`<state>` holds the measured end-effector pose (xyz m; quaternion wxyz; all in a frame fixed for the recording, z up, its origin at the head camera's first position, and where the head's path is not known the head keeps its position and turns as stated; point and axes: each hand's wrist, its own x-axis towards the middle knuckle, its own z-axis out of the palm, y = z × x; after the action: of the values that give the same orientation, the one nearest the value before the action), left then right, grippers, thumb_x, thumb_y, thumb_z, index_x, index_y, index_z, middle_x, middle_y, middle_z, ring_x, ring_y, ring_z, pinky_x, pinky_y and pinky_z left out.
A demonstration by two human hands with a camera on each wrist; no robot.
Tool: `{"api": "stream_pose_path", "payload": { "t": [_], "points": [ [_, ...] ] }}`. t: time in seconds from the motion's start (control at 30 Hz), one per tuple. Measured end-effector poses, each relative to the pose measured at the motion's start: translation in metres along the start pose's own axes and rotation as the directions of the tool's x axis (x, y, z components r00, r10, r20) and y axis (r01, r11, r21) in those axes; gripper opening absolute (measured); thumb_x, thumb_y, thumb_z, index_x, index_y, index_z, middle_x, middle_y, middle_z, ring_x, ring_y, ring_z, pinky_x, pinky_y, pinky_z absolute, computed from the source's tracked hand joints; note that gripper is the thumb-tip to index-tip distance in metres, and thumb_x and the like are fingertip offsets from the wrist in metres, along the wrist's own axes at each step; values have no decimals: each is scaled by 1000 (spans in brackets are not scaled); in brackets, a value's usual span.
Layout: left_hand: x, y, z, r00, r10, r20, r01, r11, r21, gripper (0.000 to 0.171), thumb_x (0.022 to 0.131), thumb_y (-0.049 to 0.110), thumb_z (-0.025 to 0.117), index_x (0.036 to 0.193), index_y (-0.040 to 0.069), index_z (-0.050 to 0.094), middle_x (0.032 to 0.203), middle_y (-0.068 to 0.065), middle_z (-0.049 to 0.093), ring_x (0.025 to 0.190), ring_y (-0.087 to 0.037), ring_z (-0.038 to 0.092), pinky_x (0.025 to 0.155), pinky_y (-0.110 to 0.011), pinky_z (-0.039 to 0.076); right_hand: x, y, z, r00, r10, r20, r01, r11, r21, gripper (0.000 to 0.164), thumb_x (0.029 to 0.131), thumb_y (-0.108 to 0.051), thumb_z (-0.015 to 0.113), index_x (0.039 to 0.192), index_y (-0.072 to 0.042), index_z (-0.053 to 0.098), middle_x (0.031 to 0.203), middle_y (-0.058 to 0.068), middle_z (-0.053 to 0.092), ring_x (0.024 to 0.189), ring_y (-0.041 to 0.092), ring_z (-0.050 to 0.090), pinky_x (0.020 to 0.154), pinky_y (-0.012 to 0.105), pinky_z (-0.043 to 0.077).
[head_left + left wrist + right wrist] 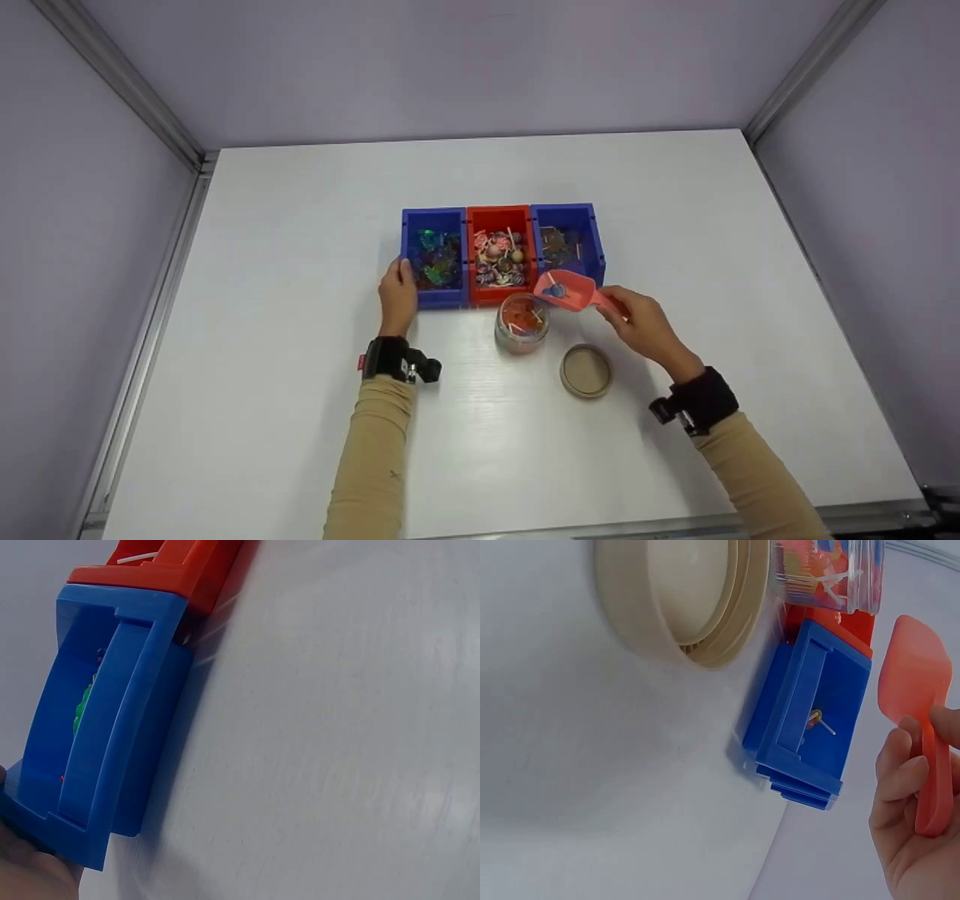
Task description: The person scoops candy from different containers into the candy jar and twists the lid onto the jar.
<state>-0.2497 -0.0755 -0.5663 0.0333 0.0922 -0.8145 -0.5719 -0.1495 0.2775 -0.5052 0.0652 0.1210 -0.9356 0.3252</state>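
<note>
My right hand (637,319) grips the handle of a coral-pink scoop (576,291), its fingers curled round it in the right wrist view. A small blue piece with a white stick lies in the scoop, which is held beside the mouth of a clear jar (521,341) containing orange and red pieces. My left hand (397,298) holds the outer side of the left blue bin (441,298), thumb over its rim. That bin contains green and dark pieces. Joined to it are a red bin (491,295) of lollipops and a right blue bin (791,716) with a few stick candies.
A round beige lid (586,371) lies on the white table (262,315), just right of the jar and below the scoop. Grey-lilac panels (465,67) stand behind the table and at both sides, with metal rails at their corners.
</note>
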Motion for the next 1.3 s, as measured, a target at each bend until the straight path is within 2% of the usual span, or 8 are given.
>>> {"api": "stream_pose_path", "payload": {
  "t": [0.23, 0.47, 0.6, 0.83, 0.93, 1.03, 1.17, 1.3],
  "points": [
    [1, 1, 1, 1000, -10, 2, 10, 1000, -5, 36, 106, 22, 34, 113, -5, 57, 77, -3, 38, 79, -19, 41, 75, -30, 34, -5, 1, -4, 992, -2, 128, 1, 1000, 10, 26, 93, -10, 62, 116, 3, 64, 91, 14, 70, 72, 12, 49, 66, 23, 46],
    [-1, 2, 0, 1000, -5, -3, 5, 1000, -5, 36, 106, 21, 34, 115, -5, 57, 78, -5, 42, 78, -20, 41, 75, -31, 35, -7, 2, -4, 987, -40, 157, 39, 999, 12, 27, 93, -11, 62, 116, 3, 65, 104, 17, 72, 79, 18, 60, 76, 34, 58],
    [-1, 2, 0, 1000, -1, 9, 0, 1000, 17, 36, 107, 22, 33, 112, -5, 56, 73, -1, 31, 72, -19, 35, 72, -30, 30, -8, 0, -8, 984, -70, 163, 69, 998, 10, 28, 92, -10, 63, 115, 5, 65, 103, 18, 73, 75, 14, 57, 70, 29, 55],
    [-1, 1, 0, 1000, -3, -3, 3, 1000, 24, 35, 106, 21, 33, 112, -4, 57, 74, -3, 35, 75, -20, 38, 73, -30, 32, -4, -6, -17, 975, -56, 215, 73, 995, -71, 26, 91, -12, 65, 114, 1, 69, 77, 10, 66, 64, 6, 42, 59, 20, 37],
    [-1, 1, -1, 1000, -15, 7, 15, 1000, 15, 37, 106, 22, 33, 120, -4, 56, 83, -12, 47, 84, -25, 47, 79, -34, 38, -3, -9, -22, 968, -44, 248, 70, 993, -96, 25, 90, -11, 66, 112, 0, 70, 79, 10, 69, 65, 8, 46, 60, 22, 42],
    [-1, 0, -1, 999, -30, 11, 30, 1000, 4, 40, 106, 23, 33, 128, -3, 54, 109, -22, 61, 108, -29, 58, 95, -39, 46, -2, -12, -27, 956, -16, 294, 50, 993, -111, 25, 90, -11, 66, 112, 0, 70, 89, 13, 73, 69, 11, 53, 67, 29, 51],
    [-1, 0, -2, 999, -46, 25, 47, 999, -8, 42, 106, 24, 34, 135, -3, 50, 135, -22, 57, 131, -32, 51, 110, -45, 42, 0, -15, -31, 943, 9, 332, 32, 993, -118, 25, 90, -12, 66, 111, 0, 70, 94, 14, 74, 73, 15, 56, 71, 35, 55],
    [-1, 0, -2, 998, -51, 33, 52, 999, -12, 43, 106, 23, 34, 136, -4, 48, 138, -22, 55, 134, -33, 49, 113, -45, 40, 1, -15, -33, 942, -1, 337, 44, 992, -121, 24, 90, -12, 66, 110, 0, 71, 90, 14, 73, 70, 13, 54, 68, 31, 52]
  ]
}}
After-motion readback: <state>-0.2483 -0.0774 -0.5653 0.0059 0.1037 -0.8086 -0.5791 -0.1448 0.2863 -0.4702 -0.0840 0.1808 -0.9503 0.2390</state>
